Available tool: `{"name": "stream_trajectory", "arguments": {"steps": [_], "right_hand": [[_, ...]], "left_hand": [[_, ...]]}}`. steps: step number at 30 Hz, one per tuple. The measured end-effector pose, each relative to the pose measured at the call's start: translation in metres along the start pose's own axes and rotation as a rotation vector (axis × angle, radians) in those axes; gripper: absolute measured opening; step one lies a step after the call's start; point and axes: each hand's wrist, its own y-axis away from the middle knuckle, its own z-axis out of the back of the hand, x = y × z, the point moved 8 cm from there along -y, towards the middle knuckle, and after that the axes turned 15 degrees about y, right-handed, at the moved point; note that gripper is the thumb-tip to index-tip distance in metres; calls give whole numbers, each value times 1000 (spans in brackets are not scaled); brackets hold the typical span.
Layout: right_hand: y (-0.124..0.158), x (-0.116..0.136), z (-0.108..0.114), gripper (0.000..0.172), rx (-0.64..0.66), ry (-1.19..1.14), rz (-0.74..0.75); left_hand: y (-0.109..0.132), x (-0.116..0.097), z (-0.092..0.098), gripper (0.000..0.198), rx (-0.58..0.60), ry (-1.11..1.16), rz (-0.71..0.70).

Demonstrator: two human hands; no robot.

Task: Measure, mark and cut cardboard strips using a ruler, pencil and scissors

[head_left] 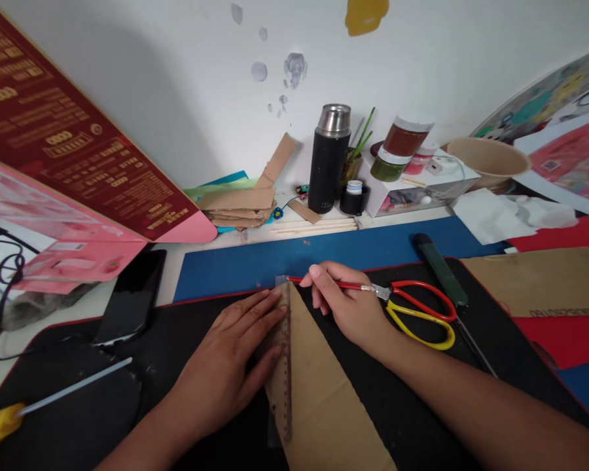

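Note:
A long piece of cardboard (324, 379) with a slanted right edge lies on the black mat. Along its left part runs a clear ruler (287, 366). My left hand (235, 347) lies flat over the ruler and cardboard, fingers stretched toward the ruler's upper part. In my right hand (346, 297) is a thin red pencil (348, 285), its tip at the top end of the ruler. Just right of this hand lie scissors (422, 314) with one red and one yellow handle, partly hidden by the wrist.
A green cutter (440, 268) lies behind the scissors. Behind are a black flask (328, 163), paint jars (390, 163) and stacked cardboard scraps (238, 204). To the left are a phone (132, 294) and a yellow glue gun (0, 425); at right, a cardboard piece (544, 281).

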Motion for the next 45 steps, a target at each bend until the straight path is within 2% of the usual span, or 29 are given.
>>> {"name": "stream_trajectory", "arguments": {"steps": [32, 45], "right_hand": [[1, 1, -1, 39, 5, 73, 12], [0, -1, 6, 45, -56, 32, -39]], "left_hand": [[-1, 0, -1, 58, 0, 5, 26], [-1, 0, 1, 57, -5, 22, 25]]}}
